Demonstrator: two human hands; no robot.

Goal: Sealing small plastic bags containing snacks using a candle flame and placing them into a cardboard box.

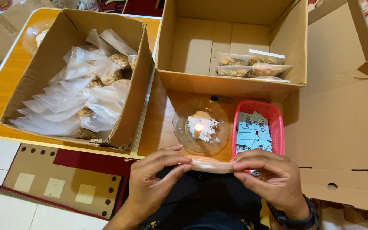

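Observation:
My left hand and my right hand pinch the two ends of a small clear plastic packet, stretched flat between them just in front of the table edge. Right behind the packet a short lit candle stands in melted white wax on a clear glass dish. A pink plastic basket with several pale blue paper labels sits to the right of the dish.
A cardboard box full of clear snack bags sits at the left of the orange table. Another open box at the back holds a few sealed packets. Flat cardboard lies at the right; a patterned rug is below.

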